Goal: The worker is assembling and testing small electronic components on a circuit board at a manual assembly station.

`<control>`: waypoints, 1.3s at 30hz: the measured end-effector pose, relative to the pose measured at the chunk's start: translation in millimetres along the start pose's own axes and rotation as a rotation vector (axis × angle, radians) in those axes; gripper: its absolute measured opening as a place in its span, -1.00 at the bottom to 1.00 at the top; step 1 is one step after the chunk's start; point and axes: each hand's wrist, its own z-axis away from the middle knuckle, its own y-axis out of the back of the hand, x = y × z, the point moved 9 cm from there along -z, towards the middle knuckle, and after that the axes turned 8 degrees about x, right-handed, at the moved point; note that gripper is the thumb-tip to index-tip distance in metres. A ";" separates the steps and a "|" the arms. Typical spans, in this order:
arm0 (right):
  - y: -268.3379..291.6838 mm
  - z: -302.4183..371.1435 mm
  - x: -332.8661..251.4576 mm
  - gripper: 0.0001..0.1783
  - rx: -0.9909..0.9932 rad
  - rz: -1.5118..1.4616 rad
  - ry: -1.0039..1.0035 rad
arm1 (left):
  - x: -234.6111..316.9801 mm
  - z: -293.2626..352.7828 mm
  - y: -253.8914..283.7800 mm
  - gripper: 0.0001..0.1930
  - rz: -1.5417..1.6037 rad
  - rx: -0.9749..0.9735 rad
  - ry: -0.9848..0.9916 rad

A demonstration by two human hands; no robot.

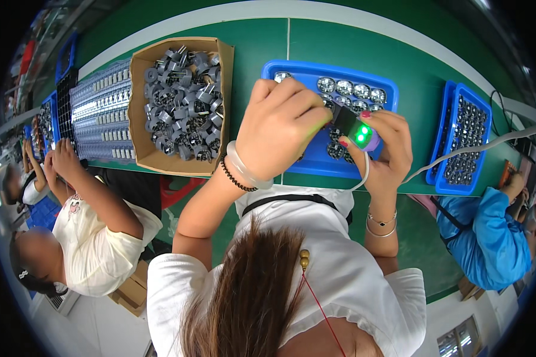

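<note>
My right hand (388, 143) is closed round a small block-shaped device (363, 134) with glowing green lights, a black end and a purplish side. From its lower end a pale cable (363, 178) loops down. My left hand (289, 128) is curled, its thumb and fingertips pinched beside the device's black end; whatever they hold is hidden. Both hands are over a blue tray (363, 75) of shiny round metallic parts (344, 87), set in rows. The hands cover part of the tray's middle and left side.
To the left is a cardboard box (227, 77) piled with grey round parts with metal pins. Clear plastic trays (101, 113) lie beyond it. More blue trays (488, 116) of small parts stand right, near a grey cable (476, 147). Co-workers sit on both sides.
</note>
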 end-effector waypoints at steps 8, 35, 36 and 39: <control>34.7 14.5 27.0 -0.45 0.266 -0.079 -0.212 | -38.5 4.1 -16.8 -0.93 -0.203 0.040 0.092; 16.3 -5.1 7.3 -0.51 0.106 0.064 -0.037 | 11.0 -18.3 -8.5 -0.77 0.018 0.070 -0.055; 16.6 -4.7 7.5 -0.51 0.106 0.065 -0.037 | 10.3 -17.7 -8.7 -0.77 0.018 0.070 -0.055; 15.3 -4.2 6.3 -0.48 0.073 0.056 -0.009 | 7.9 -14.6 -13.1 -0.75 0.012 0.040 -0.071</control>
